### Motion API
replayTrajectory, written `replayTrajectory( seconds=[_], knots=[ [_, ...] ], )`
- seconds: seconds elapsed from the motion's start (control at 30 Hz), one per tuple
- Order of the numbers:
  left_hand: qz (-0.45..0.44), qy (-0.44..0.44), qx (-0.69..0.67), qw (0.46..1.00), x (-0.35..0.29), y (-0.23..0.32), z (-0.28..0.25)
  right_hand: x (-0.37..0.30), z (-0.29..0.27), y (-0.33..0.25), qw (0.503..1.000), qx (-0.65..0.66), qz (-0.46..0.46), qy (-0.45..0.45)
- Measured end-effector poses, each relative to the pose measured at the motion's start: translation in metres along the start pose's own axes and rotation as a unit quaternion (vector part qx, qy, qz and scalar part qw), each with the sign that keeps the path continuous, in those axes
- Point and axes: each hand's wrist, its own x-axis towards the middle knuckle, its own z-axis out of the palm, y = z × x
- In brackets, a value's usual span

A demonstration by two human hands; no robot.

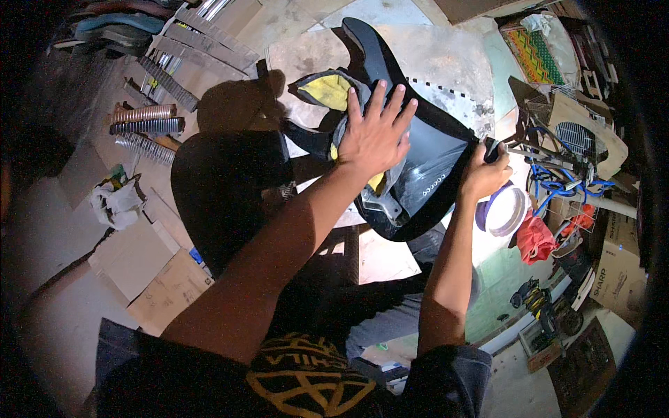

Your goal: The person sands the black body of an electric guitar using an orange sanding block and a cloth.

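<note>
Across the pale work surface (453, 59) lies a black, curved piece that looks like a motorcycle seat (435, 164), its smooth, shiny grey-black underside facing up. A black cover (373, 52) wraps its rim, and a row of small holes shows in the underside. My left hand (373, 139) rests flat with fingers spread over a grey-and-yellow cloth-like piece (327, 90) beside the seat. At the seat's right corner, my right hand (486, 171) is closed on the edge of the black cover. A metal bracket (382, 205) shows at its near end.
A purple-rimmed round container (505, 209) and a red cloth (535, 239) stand right of my right forearm. Blue hose or cord (557, 182) tangles beyond them. Metal springs (146, 125) lie at left, with cardboard (136, 258) nearer. A dark rounded shape (216, 181) lies left of the seat.
</note>
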Motion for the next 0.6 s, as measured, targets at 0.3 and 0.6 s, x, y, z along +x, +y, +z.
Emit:
replayTrajectory(
  seconds=[0.3, 0.6],
  knots=[
    [-0.004, -0.006, 0.003, 1.0, -0.002, -0.002, 0.0, 0.006, 0.004, -0.005, 0.999, 0.016, -0.021, 0.031],
    [-0.009, -0.026, 0.014, 1.0, 0.001, -0.002, -0.004, -0.051, 0.007, -0.007, 0.982, 0.062, -0.162, 0.072]
  ],
)
